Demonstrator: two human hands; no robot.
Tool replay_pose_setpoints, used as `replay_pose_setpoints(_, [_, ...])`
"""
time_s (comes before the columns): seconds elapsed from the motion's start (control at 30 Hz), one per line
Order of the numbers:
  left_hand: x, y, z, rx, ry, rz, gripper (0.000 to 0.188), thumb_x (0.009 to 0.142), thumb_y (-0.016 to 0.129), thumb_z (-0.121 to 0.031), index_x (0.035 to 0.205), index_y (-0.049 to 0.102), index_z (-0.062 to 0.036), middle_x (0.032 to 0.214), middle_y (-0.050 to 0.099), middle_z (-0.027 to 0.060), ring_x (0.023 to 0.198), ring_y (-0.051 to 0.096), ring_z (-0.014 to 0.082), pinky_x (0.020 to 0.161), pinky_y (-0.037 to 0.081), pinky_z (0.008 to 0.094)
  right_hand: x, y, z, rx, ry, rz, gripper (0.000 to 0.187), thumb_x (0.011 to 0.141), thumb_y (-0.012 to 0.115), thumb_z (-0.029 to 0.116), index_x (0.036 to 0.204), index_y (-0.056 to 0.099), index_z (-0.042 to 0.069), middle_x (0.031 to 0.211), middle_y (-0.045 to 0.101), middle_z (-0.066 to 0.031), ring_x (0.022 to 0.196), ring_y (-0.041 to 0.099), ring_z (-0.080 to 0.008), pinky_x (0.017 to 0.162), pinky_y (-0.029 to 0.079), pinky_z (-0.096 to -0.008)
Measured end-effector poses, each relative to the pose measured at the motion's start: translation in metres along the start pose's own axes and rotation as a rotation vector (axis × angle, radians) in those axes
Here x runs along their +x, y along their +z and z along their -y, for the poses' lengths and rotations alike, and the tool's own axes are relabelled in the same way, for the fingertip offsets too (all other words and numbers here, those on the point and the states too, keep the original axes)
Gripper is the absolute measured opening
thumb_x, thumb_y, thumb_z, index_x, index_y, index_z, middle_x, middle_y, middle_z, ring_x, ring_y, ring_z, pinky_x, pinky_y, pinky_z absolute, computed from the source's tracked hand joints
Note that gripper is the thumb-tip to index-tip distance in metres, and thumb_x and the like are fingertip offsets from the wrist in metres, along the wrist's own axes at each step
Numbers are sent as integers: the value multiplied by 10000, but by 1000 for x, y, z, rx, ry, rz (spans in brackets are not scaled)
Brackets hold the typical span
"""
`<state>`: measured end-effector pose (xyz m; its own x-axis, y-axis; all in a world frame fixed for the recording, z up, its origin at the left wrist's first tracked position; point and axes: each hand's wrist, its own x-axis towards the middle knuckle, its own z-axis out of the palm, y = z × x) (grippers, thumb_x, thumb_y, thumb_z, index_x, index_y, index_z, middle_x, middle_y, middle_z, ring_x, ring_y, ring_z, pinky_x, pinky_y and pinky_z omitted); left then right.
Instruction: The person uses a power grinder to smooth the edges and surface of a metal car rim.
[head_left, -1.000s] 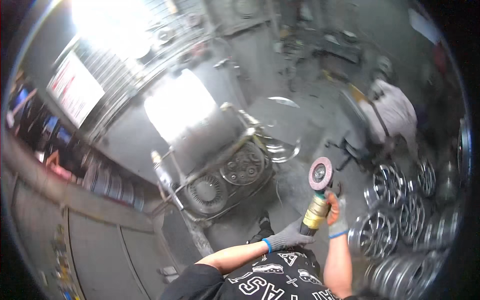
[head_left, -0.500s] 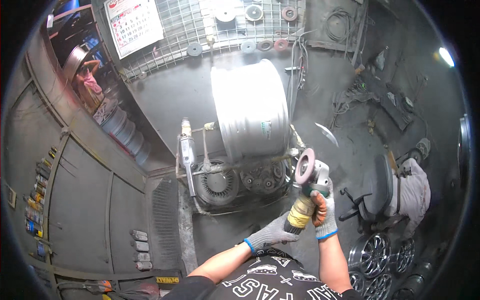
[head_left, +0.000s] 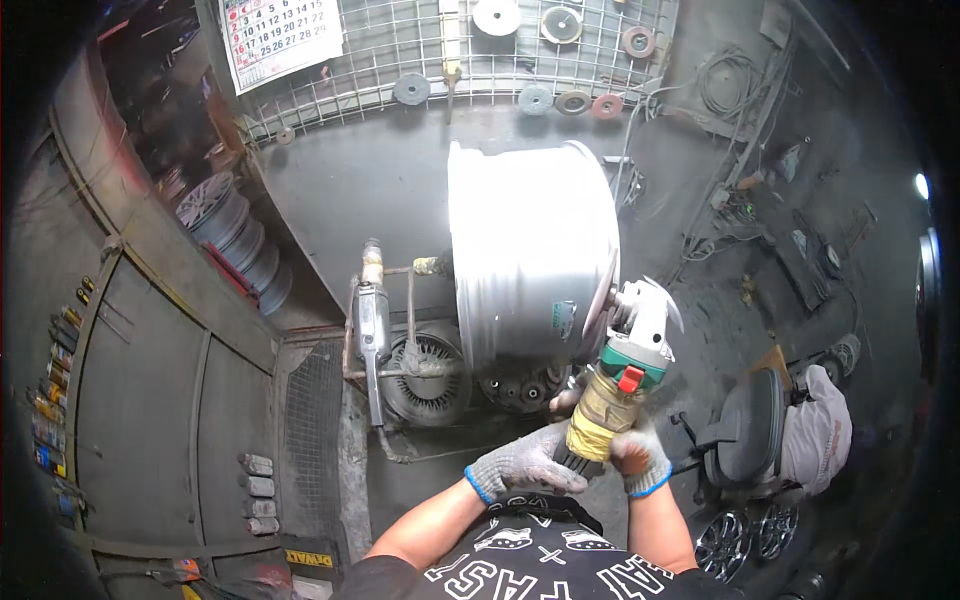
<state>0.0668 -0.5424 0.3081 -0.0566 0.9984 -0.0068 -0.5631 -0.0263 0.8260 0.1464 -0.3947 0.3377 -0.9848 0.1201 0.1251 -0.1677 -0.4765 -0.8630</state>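
Observation:
An angle grinder (head_left: 638, 335) with a grey head, a green collar and a yellow-taped body is held in front of me. My left hand (head_left: 530, 462), in a grey knit glove with a blue cuff, is closed round its dark rear end. My gloved right hand (head_left: 642, 458) grips the body from the right and below, partly hidden behind it. The grinding disc (head_left: 601, 308) stands edge-on beside the right rim of a big silver wheel (head_left: 525, 240); whether they touch I cannot tell. The wheel lies sideways on a metal stand, its upper part glaring white.
A second grinding tool (head_left: 374, 325) hangs on the stand's left side. Dusty round wheel parts (head_left: 425, 385) sit below. Several discs (head_left: 411, 89) hang on the wire grid behind. An office chair (head_left: 745, 430) stands at right, with alloy wheels (head_left: 722, 540) near it. Stacked rims (head_left: 225, 230) stand at left.
The grinder has swung up and forward, bringing its disc from facing me to edge-on beside the wheel's right rim. Both hands stay on it. The view has shifted, and the person at far left is gone.

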Motion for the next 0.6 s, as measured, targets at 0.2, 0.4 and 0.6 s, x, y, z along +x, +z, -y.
replay_pose_setpoints(0.2, [11,-14,-15,-218,-34,89,713,637,796,-121,1257,463,-2,1075,589,82,998,558,170,892,438,313,39,6,16,215,11,117,931,541,862,209,1299,374,-23,1168,553,-211,1124,541,-343,952,453,-429])
replay_pose_setpoints(0.4, [30,-15,-48,-207,5,-82,689,638,787,-91,1246,476,1,1159,578,99,1055,560,188,928,444,315,83,-9,37,137,128,98,792,576,832,229,1210,438,-34,1040,581,-169,1013,573,-332,925,444,-462])
replay_pose_setpoints(0.6, [69,4,-48,198,341,-505,654,714,781,-170,1255,443,-25,1050,602,71,943,586,147,841,476,285,101,-17,72,-42,147,152,816,609,811,248,1264,413,-34,1147,559,-166,1072,559,-277,940,449,-388])
